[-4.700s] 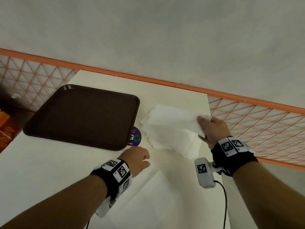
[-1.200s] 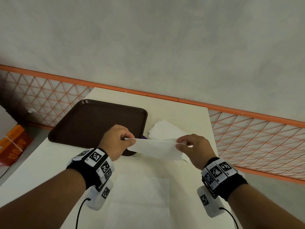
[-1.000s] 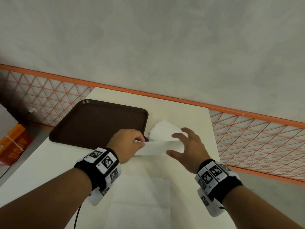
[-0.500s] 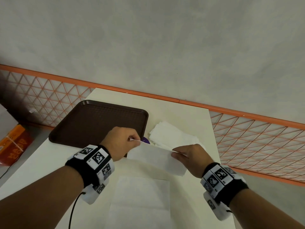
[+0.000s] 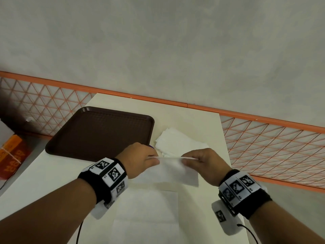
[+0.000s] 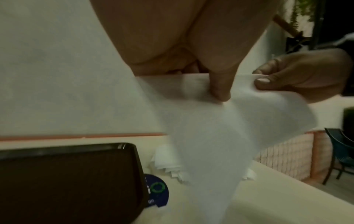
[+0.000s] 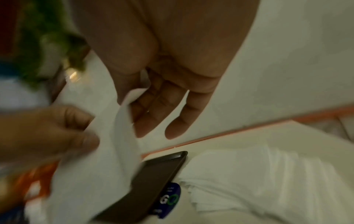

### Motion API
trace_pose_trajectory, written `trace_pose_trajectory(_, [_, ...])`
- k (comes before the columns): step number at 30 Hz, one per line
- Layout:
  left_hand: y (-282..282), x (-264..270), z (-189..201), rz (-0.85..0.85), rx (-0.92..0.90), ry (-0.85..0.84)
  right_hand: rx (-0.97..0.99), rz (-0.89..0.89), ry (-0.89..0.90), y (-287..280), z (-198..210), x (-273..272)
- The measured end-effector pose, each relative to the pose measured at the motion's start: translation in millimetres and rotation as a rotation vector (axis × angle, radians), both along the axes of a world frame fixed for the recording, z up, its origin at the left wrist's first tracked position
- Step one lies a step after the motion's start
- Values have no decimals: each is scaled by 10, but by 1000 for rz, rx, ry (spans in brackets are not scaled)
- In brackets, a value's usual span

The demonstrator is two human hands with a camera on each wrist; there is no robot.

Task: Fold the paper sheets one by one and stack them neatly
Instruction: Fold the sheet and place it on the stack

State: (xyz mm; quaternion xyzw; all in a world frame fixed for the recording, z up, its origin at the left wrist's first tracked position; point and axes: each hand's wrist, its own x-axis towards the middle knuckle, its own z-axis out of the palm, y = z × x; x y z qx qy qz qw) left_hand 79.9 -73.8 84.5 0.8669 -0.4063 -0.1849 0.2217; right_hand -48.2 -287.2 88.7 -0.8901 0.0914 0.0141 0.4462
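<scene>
I hold one white paper sheet (image 5: 173, 173) in the air over the table, its top edge stretched level between my hands. My left hand (image 5: 155, 158) pinches the left end, the thumb pressed on the sheet (image 6: 210, 128) in the left wrist view. My right hand (image 5: 186, 160) pinches the right end, and the sheet (image 7: 107, 151) hangs blurred below its fingers (image 7: 162, 109). A loose pile of white sheets (image 5: 177, 141) lies behind my hands. A flat white folded paper (image 5: 147, 208) lies on the table close to me.
A brown tray (image 5: 100, 132) sits at the table's back left, with a purple round sticker (image 6: 157, 189) by its corner. An orange lattice fence (image 5: 272, 147) runs behind and to the right. An orange box (image 5: 10, 155) stands off the left edge.
A second ago my right hand let go of the sheet, then pinched it again. The sheet hung tilted half a second ago; now its top edge is level and the hands are closer.
</scene>
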Motion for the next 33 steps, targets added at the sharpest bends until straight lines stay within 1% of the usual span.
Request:
trace_pose_trajectory(2, [12, 24, -44, 82, -54, 82, 198, -149, -67, -94, -58, -25])
trace_pose_trajectory(3, [13, 30, -72, 137, -74, 110, 253, -223, -83, -135, -79, -21])
trace_pose_trajectory(4, [15, 35, -114, 197, -84, 136, 263, -284, -88, -188, -103, -6])
trace_pose_trajectory(6, [20, 51, -224, 308, -70, 169, 209, -365, -72, -329, -146, 39])
trace_pose_trajectory(8, [30, 55, -363, 368, -20, 192, 212, -444, -72, -493, -185, 102])
trace_pose_trajectory(9, [24, 50, -437, 370, 14, 189, 250, -500, -81, -575, -208, 137])
trace_pose_trajectory(11, [-10, 26, -579, 307, 122, 152, 366, -625, -99, -690, -239, 220])
trace_pose_trajectory(13, [-81, -42, -715, 202, 273, 163, 506, -716, -84, -743, -292, 331])
trace_pose_trajectory(15, [-162, -127, -847, 59, 440, 160, 601, -765, -51, -760, -381, 447])
trace_pose_trajectory(17, [-233, -196, -957, -65, 555, 105, 626, -787, -20, -767, -491, 558])
trace_pose_trajectory(19, [-284, -239, -1033, -139, 612, 21, 550, -783, 25, -794, -604, 675])
trace_pose_trajectory(20, [-305, -254, -1061, -164, 626, -25, 472, -772, 53, -808, -645, 733])
trace_pose_trajectory(21, [-319, -268, -1084, -183, 635, -62, 374, -758, 83, -821, -694, 792])
trace_pose_trajectory(23, [-316, -298, -1116, -215, 644, -103, 105, -716, 148, -840, -780, 884])
trace_pose_trajectory(25, [-293, -312, -1149, -233, 645, -104, -148, -647, 210, -838, -862, 952])
trace_pose_trajectory(26, [-287, -317, -1165, -237, 643, -96, -228, -620, 236, -839, -906, 971])
trace_pose_trajectory(30, [-267, -338, -1144, -247, 603, -71, -416, -582, 344, -839, -1033, 980])
trace_pose_trajectory(33, [-249, -319, -1055, -201, 550, 34, -468, -551, 362, -880, -1091, 966])
